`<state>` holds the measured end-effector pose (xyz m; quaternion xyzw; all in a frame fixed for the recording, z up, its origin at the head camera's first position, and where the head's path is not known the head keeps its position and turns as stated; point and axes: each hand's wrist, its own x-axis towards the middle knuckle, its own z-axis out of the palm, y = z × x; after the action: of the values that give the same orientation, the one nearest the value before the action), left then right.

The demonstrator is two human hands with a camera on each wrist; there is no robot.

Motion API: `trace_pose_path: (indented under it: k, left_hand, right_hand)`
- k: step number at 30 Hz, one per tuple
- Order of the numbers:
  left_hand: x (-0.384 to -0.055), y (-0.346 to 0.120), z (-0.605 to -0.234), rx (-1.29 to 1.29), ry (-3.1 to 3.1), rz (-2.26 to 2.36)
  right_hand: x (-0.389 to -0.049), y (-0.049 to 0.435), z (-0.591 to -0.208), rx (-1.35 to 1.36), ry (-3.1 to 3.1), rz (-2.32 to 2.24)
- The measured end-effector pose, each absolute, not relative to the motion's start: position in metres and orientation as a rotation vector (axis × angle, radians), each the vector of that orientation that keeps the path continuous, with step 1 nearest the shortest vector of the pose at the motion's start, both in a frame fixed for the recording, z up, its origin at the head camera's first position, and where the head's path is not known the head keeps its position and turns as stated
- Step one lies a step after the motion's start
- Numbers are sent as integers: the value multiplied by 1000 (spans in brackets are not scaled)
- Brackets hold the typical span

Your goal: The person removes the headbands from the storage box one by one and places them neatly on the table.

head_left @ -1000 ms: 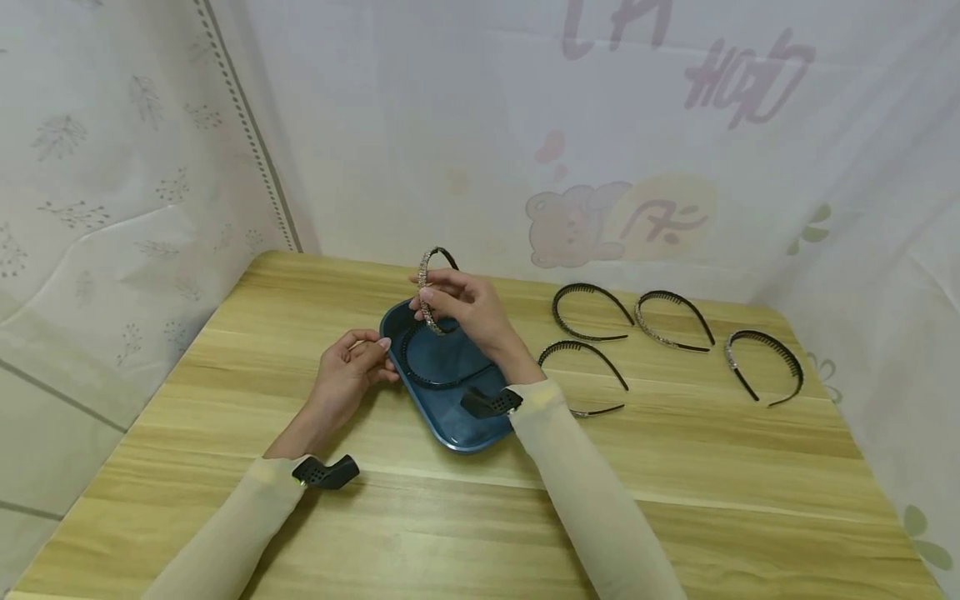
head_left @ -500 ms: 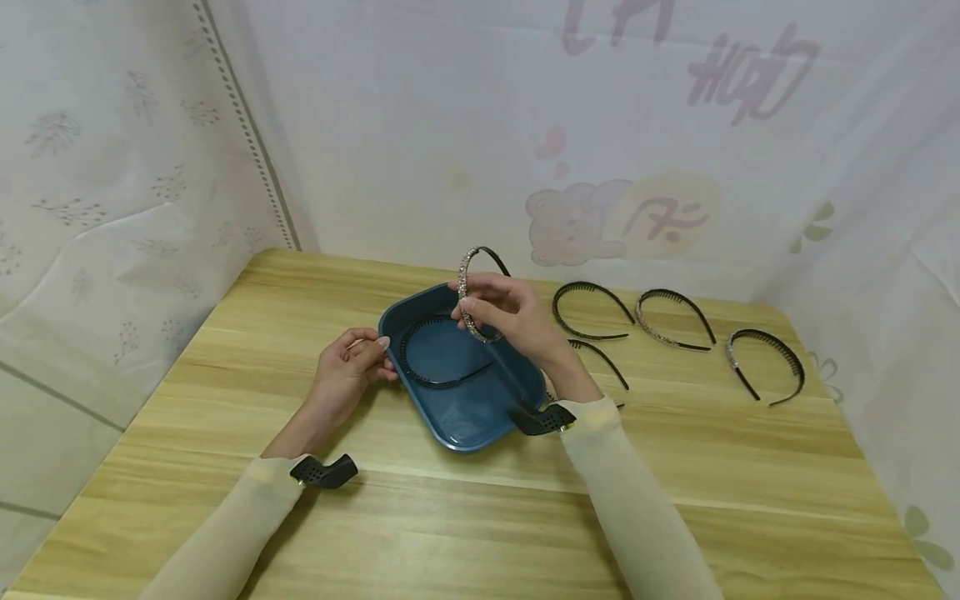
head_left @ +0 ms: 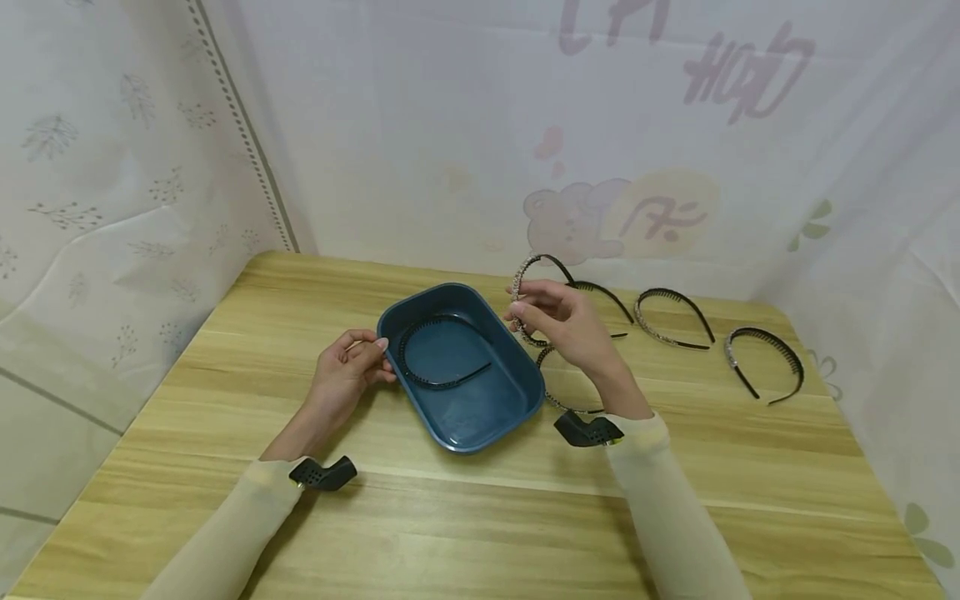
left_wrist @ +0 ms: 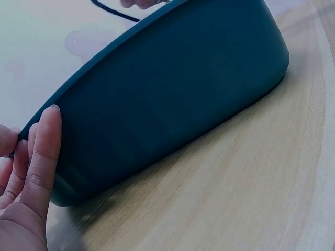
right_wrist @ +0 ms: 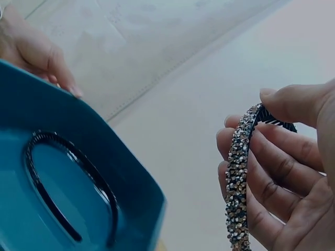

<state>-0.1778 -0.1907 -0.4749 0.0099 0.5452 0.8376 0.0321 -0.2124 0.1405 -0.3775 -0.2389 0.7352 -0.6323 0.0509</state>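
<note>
My right hand [head_left: 562, 321] holds a headband [right_wrist: 238, 178] covered in silver and gold glitter between thumb and fingers, raised over the table just right of the tray. With thumb and fingers, my left hand [head_left: 348, 367] grips the left rim of a deep blue tray [head_left: 468, 429]. Inside that tray lies a black toothed headband [head_left: 431, 383], its ends pointing right. In the left wrist view, fingers [left_wrist: 44, 146] press against the tray's outer wall.
Behind and below the right hand, two headbands [head_left: 611, 300] [head_left: 566, 404] lie partly hidden on the wooden table [head_left: 450, 525]. Farther right are a glittery headband [head_left: 678, 300] and another headband [head_left: 780, 346]. A printed curtain [head_left: 420, 133] hangs behind the table's back edge.
The right hand has carried the glittery headband from above the tray to its right side, uncovering the black headband inside. My left hand stays on the tray rim.
</note>
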Motion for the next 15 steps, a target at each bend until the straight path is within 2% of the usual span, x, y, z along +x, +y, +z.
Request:
trace_pose_path:
  k: [7,15]
  left_hand:
    - [-176,-192,-473,31,1693,2572]
    - [-176,-191,-472,33,1692,2560]
  right_hand:
    - [-211,168,-383,-616,2322,-1958]
    - [-209,207,-397,-358,2430,-1904]
